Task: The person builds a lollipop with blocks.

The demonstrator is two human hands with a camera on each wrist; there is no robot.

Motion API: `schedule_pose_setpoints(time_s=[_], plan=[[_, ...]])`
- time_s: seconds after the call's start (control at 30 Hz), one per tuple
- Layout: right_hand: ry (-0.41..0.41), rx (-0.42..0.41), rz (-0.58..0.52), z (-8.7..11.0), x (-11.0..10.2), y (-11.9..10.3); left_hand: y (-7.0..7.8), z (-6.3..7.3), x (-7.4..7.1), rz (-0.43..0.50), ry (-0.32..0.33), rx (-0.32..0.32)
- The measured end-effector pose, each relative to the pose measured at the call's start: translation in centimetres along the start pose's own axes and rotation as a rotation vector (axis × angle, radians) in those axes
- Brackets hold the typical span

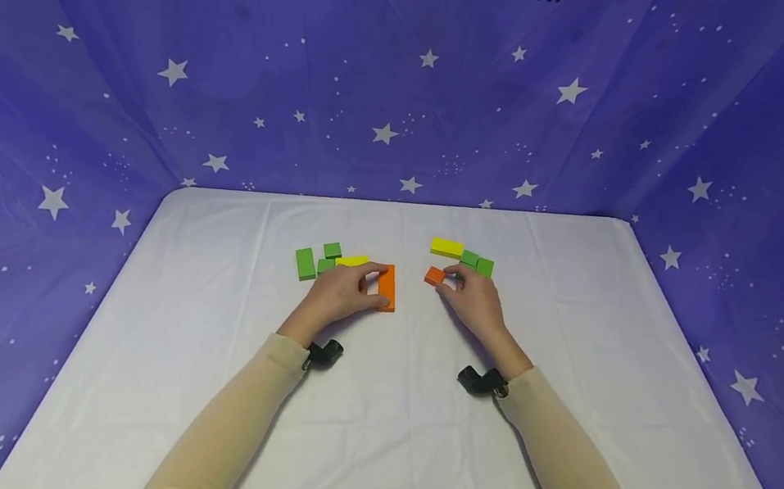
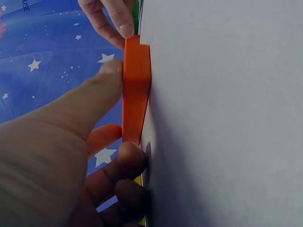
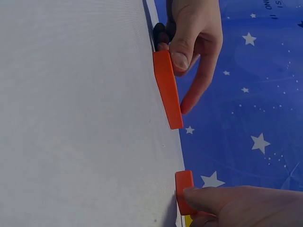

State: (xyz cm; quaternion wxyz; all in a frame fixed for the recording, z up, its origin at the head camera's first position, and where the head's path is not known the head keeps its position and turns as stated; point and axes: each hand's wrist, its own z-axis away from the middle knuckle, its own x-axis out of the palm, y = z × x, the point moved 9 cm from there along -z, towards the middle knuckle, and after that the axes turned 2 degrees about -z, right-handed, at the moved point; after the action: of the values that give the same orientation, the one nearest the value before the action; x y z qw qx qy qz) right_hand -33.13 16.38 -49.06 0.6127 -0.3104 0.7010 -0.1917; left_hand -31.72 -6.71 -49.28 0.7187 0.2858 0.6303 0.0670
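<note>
On the left of the white counter (image 1: 395, 443), a larger green block (image 1: 304, 263) and two small green ones (image 1: 332, 250) lie beside a yellow block (image 1: 353, 259), partly hidden by the left hand (image 1: 341, 289), whose fingers pinch a long orange block (image 1: 388, 285). Farther right, across a gap, sits a small orange block (image 1: 434, 276), gripped between the right hand's (image 1: 477, 300) thumb and fingers, with another yellow block (image 1: 447, 248) behind it and further green blocks (image 1: 484, 266) just beside that hand.
</note>
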Motion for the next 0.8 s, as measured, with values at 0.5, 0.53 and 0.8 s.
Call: schedule_pose_setpoints(time_s=[0.5,0.53,0.8], plan=[[-0.022,0.012,-0.031,0.0,0.2,0.0,2.1,1.2,0.5,-0.112,0.039,0.131],[-0.022,0.011,-0.032,0.0,0.1,0.0,2.2,1.3,0.6,-0.124,0.044,0.137],[-0.032,0.014,-0.081,0.0,0.1,0.3,3.1,2.1,1.1,-0.132,0.035,0.162]])
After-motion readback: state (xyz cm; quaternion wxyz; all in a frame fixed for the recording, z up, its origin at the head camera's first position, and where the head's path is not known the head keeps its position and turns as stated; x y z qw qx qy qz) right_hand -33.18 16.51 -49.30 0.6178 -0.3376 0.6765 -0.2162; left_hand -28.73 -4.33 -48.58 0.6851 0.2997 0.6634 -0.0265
